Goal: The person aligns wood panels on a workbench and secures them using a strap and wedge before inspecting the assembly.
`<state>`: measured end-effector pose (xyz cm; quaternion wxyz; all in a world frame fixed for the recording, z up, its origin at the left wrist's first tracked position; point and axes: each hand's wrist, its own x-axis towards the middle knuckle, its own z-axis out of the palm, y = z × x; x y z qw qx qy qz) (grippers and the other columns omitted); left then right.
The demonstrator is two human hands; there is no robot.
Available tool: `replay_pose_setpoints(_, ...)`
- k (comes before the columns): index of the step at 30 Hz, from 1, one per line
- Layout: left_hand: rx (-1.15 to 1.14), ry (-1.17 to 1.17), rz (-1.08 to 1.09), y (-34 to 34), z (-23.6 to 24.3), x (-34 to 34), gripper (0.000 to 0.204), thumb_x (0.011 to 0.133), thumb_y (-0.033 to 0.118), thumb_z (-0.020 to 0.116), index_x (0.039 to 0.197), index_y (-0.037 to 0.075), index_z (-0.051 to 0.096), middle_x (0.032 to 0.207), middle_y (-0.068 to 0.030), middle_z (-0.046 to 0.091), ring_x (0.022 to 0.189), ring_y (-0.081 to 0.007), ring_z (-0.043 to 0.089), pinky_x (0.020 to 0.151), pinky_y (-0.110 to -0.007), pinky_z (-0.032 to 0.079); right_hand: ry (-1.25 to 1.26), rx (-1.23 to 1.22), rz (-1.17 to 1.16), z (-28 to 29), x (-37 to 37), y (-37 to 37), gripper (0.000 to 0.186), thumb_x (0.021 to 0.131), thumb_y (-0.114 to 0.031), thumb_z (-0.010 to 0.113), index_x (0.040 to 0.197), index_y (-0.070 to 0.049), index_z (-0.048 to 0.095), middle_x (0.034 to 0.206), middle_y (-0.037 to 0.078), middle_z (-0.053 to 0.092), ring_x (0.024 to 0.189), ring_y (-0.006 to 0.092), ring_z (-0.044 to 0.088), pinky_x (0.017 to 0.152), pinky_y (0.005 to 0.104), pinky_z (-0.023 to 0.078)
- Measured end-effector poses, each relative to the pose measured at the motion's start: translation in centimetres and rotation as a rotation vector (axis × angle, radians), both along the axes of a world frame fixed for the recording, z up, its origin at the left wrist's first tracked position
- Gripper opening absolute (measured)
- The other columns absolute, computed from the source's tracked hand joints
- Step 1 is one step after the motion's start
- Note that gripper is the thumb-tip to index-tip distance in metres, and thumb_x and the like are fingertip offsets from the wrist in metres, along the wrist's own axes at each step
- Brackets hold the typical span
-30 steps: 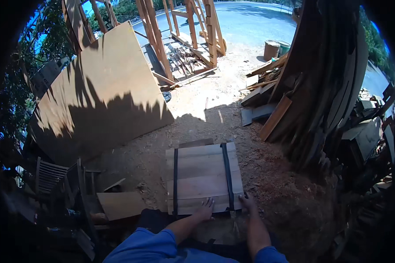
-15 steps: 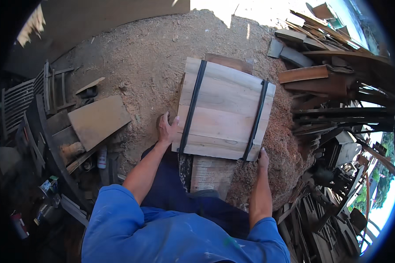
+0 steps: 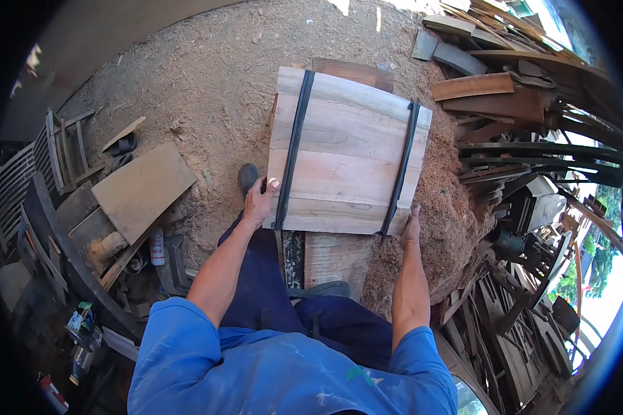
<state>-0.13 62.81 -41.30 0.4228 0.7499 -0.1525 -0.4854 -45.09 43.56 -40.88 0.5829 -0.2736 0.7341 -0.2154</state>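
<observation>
In front of me is a panel of pale wooden boards (image 3: 342, 169) laid edge to edge, with two black straps (image 3: 296, 145) running across it. My left hand (image 3: 259, 198) grips its near left edge, thumb on top and fingers toward the underside. At the near right corner, my right hand (image 3: 412, 227) is closed along the edge; its fingertips are partly hidden. Beneath the panel, a rough wooden plank (image 3: 336, 259) sticks out toward me, and a browner board (image 3: 353, 73) shows past the far edge.
A heap of sawdust (image 3: 439, 207) lies right of the panel, beside a large pile of wood offcuts (image 3: 519, 277). To the left are a flat board (image 3: 145, 190), a white bottle (image 3: 158, 247) and slatted wooden frames (image 3: 28, 166). My shoe (image 3: 248, 178) stands near my left hand.
The whole view has shifted, so the panel and surroundings appear higher in the picture. My left shoe shows more clearly beside the panel. Both hands stay at the panel's edges.
</observation>
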Motion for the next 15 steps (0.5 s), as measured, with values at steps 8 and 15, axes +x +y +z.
replay_pose_setpoints(8,-0.006,0.352,0.051,4.3,-1.6,1.0,0.059,0.098,0.044,0.058,0.134,-0.003,0.054,0.125,-0.0111,0.062,0.115,-0.0204,0.057,0.101,-0.031,0.042,-0.243,0.028,0.033,0.0,-1.5,0.3,0.066,0.098,-0.057,0.047,0.135,-0.003,0.055,0.136,0.009,0.058,0.123,0.0257,0.054,0.109,0.0415,0.035)
replay_pose_setpoints(15,-0.02,0.259,-0.057,3.1,0.3,1.7,0.068,0.095,0.044,0.062,0.14,-0.004,0.046,0.131,-0.0168,0.059,0.119,-0.0213,0.056,0.103,-0.032,0.042,0.851,-0.625,0.516,5.5,7.0,-3.3,0.045,0.09,-0.038,0.064,0.118,-0.003,0.063,0.111,0.015,0.062,0.104,0.0281,0.06,0.094,0.0415,0.044)
